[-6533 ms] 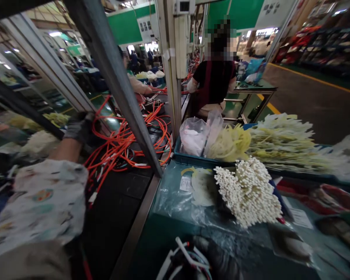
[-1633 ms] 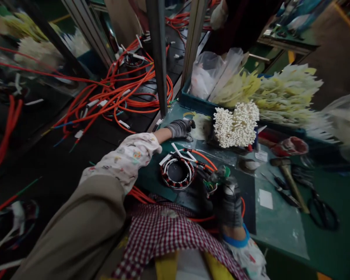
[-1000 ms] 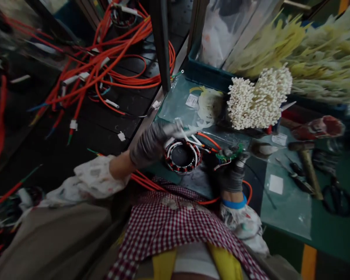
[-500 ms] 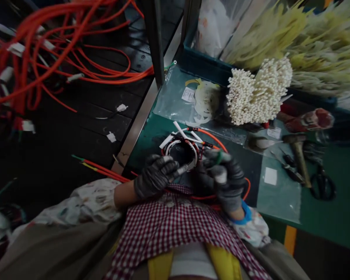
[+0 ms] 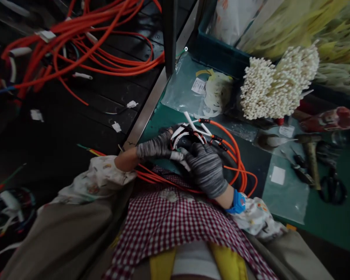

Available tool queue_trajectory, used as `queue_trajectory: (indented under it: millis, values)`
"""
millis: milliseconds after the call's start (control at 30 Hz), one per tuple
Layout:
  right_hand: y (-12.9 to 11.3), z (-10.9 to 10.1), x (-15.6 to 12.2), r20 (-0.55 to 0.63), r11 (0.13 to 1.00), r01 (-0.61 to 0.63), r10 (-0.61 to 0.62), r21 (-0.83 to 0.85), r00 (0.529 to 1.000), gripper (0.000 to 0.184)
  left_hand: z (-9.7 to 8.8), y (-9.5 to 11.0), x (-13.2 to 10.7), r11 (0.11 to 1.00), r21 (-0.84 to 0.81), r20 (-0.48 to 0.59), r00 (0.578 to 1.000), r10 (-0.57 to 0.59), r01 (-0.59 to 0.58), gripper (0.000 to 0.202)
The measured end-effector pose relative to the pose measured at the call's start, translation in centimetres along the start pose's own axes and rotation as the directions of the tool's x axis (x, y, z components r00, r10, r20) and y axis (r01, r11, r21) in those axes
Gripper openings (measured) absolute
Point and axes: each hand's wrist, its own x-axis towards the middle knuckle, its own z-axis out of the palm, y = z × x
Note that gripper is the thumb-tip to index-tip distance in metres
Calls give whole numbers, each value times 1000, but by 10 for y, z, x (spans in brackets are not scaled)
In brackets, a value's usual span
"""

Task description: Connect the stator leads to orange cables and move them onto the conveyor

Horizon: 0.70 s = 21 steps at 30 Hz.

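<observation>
A ring-shaped wound coil (image 5: 175, 140), like a motor stator, with a white rim, stands on the work surface in front of me. White sleeves (image 5: 188, 118) and orange cables (image 5: 236, 146) come off its far and right side. My left hand (image 5: 157, 147), in a grey striped glove, is closed around the ring's left side, thumb along the near edge. My right hand (image 5: 207, 168), gloved alike, lies over the ring's near right edge with its fingers curled in. What the right fingers pinch is hidden; a bit of green shows near the fingertips.
A bundle of white tubes (image 5: 275, 85) and a blue bin (image 5: 221, 48) stand at the back right. A hammer (image 5: 311, 159), scissors (image 5: 333, 188) and a plastic bag (image 5: 286, 198) lie at right. A dark post (image 5: 169, 39) rises beyond the metal edge; orange cable loops (image 5: 105, 31) lie left.
My right hand has moved left and down onto the ring's near edge; earlier it was raised at the right with something green. My left hand has shifted around the ring's left side.
</observation>
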Motion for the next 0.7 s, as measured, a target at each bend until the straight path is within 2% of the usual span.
queue_trajectory:
  millis: [67, 167, 233, 333, 533, 700]
  values:
    - [-2, -1, -10, -75, 1000, 11, -9, 27, 997, 29, 11, 2, 0, 996, -91, 89, 996, 2, 6, 98]
    - [-7, 1, -30, -205, 990, 11, 19, 143, 979, 24, 23, 13, -15, 998, -54, 73, 996, 45, -41, 107]
    - [-9, 4, -42, -239, 978, 4, 47, 209, 970, 22, 26, 23, -23, 993, 9, 70, 991, 115, -116, 110]
    - [-7, 10, -55, -205, 974, 16, 32, 228, 978, 19, 27, 31, -28, 975, 65, 65, 976, 206, -210, 114]
    - [-8, 11, -60, -202, 984, 79, -45, 161, 978, 34, 31, 35, -28, 976, 98, 79, 979, 189, -196, 123]
    - [-13, 1, -50, -159, 989, 60, -38, 138, 987, 31, 34, 39, -28, 974, 1, 63, 973, 224, -225, 98]
